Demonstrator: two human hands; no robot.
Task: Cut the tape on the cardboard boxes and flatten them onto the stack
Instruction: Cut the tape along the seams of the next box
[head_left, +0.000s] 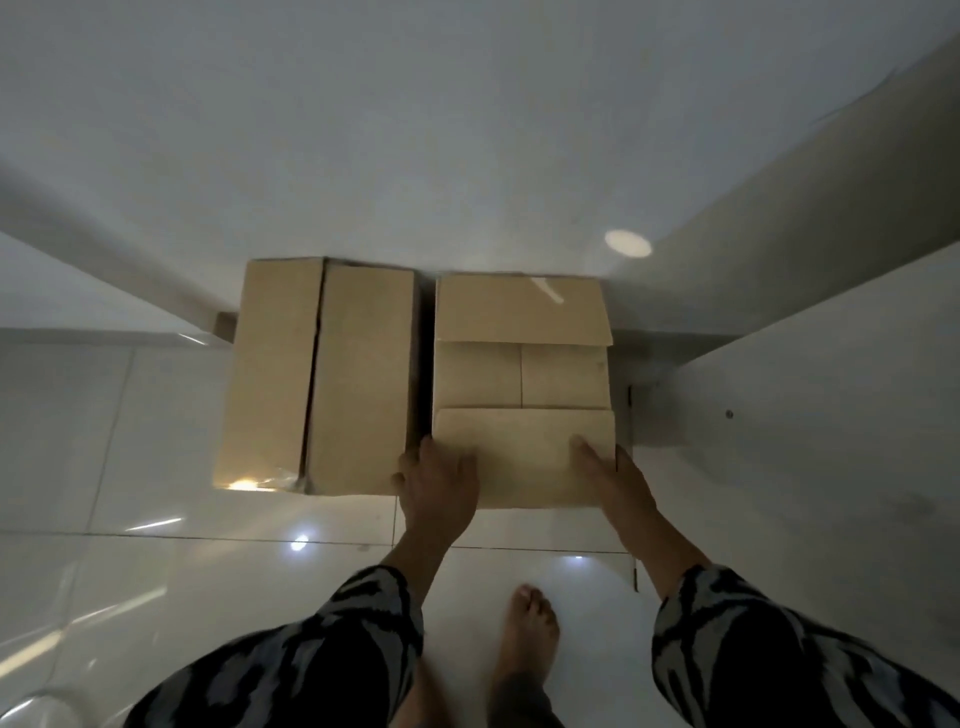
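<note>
Two brown cardboard boxes stand side by side on the white tiled floor against the wall. The left box (317, 379) has its top flaps closed along a centre seam, with shiny tape at its near edge. The right box (522, 374) has its outer flaps parted, showing the inner flaps beneath. My left hand (439, 480) grips the near-left corner of the right box, fingers wrapped over its edge. My right hand (610, 467) holds the near-right corner of that box, thumb lying on the near flap. No cutting tool is in view.
A white wall (467, 130) rises behind the boxes. A white cabinet or door panel (805, 364) stands on the right. My bare foot (530, 634) is on the glossy floor tiles (208, 545) below the boxes, between my patterned sleeves.
</note>
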